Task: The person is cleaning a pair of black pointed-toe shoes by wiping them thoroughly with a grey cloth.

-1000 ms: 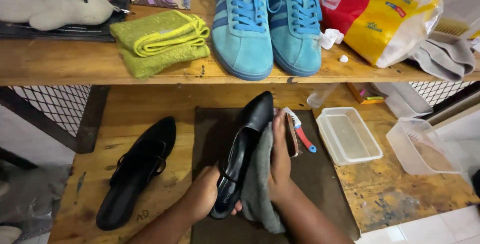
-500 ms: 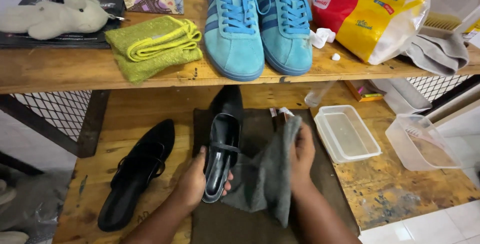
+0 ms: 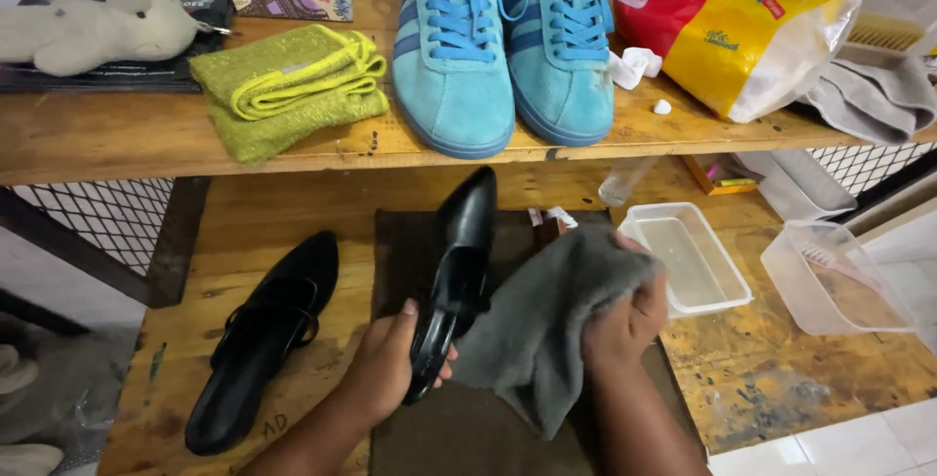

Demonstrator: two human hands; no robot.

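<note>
The left hand (image 3: 388, 371) grips the heel end of a black shoe (image 3: 454, 276), tilted on its side with its toe pointing away. Just beside it, the right hand (image 3: 625, 325) bunches a grey cloth (image 3: 542, 325) (fingers curled into it). Left of the left hand lies a second black shoe (image 3: 262, 334); beyond the right hand sits a clear tub (image 3: 688, 261).

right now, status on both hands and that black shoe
Left hand gripping the black shoe at its heel end. Right hand bunching the grey cloth, beside the shoe. Clear tub close by the right hand.
</note>
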